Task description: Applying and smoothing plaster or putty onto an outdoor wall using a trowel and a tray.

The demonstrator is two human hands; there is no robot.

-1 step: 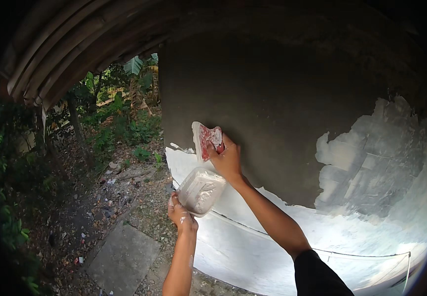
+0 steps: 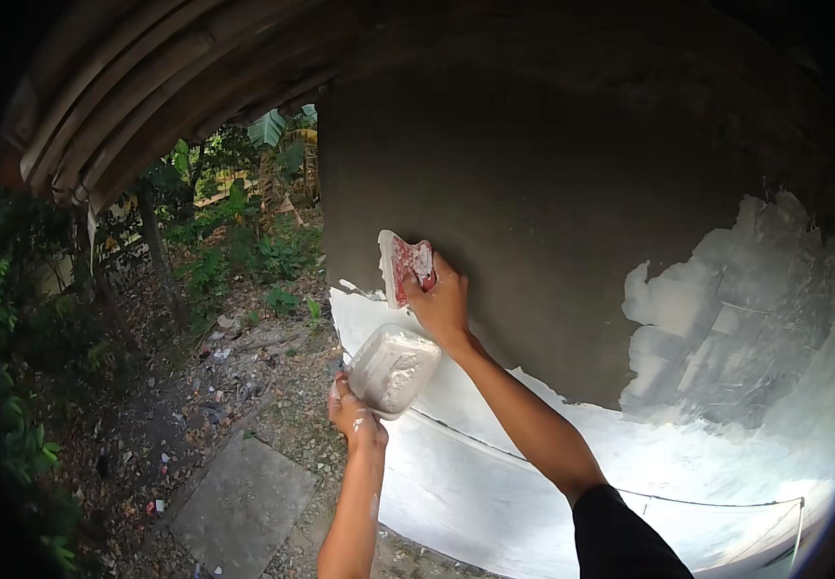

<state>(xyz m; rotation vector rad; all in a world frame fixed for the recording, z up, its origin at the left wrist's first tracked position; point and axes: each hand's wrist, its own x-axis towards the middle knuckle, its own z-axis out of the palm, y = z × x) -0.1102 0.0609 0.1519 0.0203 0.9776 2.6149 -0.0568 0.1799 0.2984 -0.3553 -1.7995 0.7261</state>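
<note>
Right now, through the head view, my right hand point(image 2: 443, 301) has its fingers wrapped round the red scraper point(image 2: 410, 259), just above the pale tub point(image 2: 371, 365) and before the dark wall point(image 2: 514, 193). I judge the scraper light and stiff, slippery where white paste point(image 2: 387, 271) coats it, best held by its back. My left hand point(image 2: 353, 415) clasps the tub's lower-left side. I can read no writing on either.
</note>
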